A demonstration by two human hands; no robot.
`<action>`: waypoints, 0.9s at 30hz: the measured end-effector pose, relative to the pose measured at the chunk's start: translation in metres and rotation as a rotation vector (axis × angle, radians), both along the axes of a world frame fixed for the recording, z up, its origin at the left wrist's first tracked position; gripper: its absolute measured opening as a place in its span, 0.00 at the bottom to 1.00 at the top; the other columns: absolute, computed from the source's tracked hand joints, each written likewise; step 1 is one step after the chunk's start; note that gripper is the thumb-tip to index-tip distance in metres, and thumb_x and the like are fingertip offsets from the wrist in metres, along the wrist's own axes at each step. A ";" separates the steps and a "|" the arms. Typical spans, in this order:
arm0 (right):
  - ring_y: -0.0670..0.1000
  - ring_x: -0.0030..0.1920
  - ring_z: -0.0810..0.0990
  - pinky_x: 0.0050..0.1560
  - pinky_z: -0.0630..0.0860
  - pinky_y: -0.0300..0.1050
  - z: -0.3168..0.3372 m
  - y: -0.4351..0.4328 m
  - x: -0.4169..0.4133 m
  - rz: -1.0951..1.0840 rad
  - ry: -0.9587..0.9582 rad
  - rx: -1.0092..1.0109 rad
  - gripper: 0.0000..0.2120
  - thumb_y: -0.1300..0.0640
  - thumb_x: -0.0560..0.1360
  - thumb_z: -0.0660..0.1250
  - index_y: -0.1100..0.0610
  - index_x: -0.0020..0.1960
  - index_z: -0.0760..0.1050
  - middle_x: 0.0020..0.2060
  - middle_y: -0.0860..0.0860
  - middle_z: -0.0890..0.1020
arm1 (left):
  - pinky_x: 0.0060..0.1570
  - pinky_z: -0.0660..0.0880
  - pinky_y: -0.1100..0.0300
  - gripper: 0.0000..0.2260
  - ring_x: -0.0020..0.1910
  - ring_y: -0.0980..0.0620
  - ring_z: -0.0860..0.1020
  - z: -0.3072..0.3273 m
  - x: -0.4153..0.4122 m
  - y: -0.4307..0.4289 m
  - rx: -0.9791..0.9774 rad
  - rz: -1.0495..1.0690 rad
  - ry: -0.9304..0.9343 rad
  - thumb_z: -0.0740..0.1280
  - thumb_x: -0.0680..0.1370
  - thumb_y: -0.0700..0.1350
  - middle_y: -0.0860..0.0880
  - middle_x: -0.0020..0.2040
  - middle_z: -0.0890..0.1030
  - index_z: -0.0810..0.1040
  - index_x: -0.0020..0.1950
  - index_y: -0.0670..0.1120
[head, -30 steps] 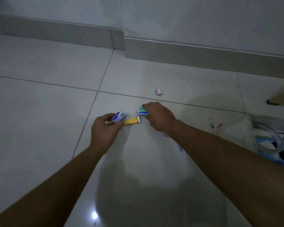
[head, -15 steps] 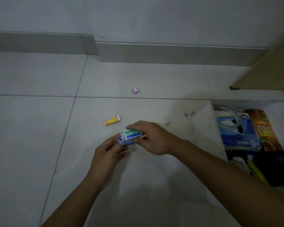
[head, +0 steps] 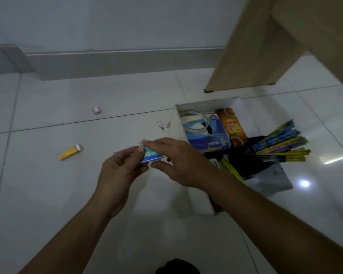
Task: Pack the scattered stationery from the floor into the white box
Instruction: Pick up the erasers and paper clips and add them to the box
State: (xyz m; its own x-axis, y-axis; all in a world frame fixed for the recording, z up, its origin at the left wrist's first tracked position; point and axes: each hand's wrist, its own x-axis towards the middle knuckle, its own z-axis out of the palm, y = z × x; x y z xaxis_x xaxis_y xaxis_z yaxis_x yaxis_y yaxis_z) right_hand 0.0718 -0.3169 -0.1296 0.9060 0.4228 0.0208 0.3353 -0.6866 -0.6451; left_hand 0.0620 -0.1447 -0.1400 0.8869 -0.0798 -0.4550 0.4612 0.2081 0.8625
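One packet (head: 151,155) pinched between left hand (head: 120,173), right hand (head: 178,161).

White tiled floor (head: 48,194): yellow eraser (head: 70,152), small pink eraser (head: 96,110), white box (head: 201,203), wooden panel (head: 246,56) standing behind box.

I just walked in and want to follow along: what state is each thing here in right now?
Left hand: pinching the stacked small packs.
Right hand: pinching the same packs.
Yellow eraser: lying loose on the floor.
Small pink item: lying loose on the floor.
White box: open, partly filled.
Pencil bundle: in the box, ends sticking out.
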 end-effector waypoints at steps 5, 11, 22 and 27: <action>0.52 0.57 0.77 0.54 0.78 0.45 0.011 -0.030 -0.010 -0.118 -0.141 -0.063 0.25 0.58 0.77 0.67 0.59 0.73 0.68 0.61 0.56 0.78 | 0.49 0.81 0.59 0.15 0.50 0.50 0.84 0.017 0.007 -0.038 0.053 -0.076 -0.053 0.69 0.75 0.49 0.45 0.49 0.85 0.80 0.58 0.43; 0.46 0.48 0.80 0.46 0.79 0.35 0.026 -0.066 0.003 -0.525 -0.067 0.082 0.22 0.54 0.75 0.70 0.58 0.67 0.74 0.52 0.51 0.83 | 0.50 0.80 0.56 0.11 0.51 0.51 0.83 0.025 0.020 -0.076 0.057 -0.071 -0.045 0.65 0.80 0.47 0.46 0.53 0.84 0.79 0.58 0.45; 0.52 0.44 0.82 0.42 0.80 0.46 -0.015 -0.063 0.075 -0.777 0.048 -0.183 0.22 0.40 0.72 0.69 0.58 0.55 0.79 0.46 0.54 0.84 | 0.45 0.82 0.53 0.25 0.49 0.54 0.80 0.003 0.019 -0.094 0.372 -0.373 -0.085 0.67 0.78 0.48 0.55 0.51 0.81 0.65 0.74 0.54; 0.53 0.40 0.80 0.37 0.74 0.44 -0.009 -0.060 0.072 -0.767 0.089 -0.174 0.21 0.43 0.79 0.56 0.59 0.47 0.77 0.38 0.52 0.79 | 0.59 0.77 0.48 0.25 0.58 0.52 0.78 -0.001 0.024 -0.089 0.401 -0.411 -0.113 0.68 0.78 0.50 0.57 0.51 0.82 0.66 0.74 0.54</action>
State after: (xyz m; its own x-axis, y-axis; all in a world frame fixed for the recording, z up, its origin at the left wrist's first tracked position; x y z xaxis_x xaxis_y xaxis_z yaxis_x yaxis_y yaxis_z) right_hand 0.1442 -0.3771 -0.1384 0.9411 -0.3298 -0.0744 -0.3202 -0.7989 -0.5091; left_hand 0.0856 -0.2341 -0.1409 0.8645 -0.2685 -0.4249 0.3354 -0.3214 0.8855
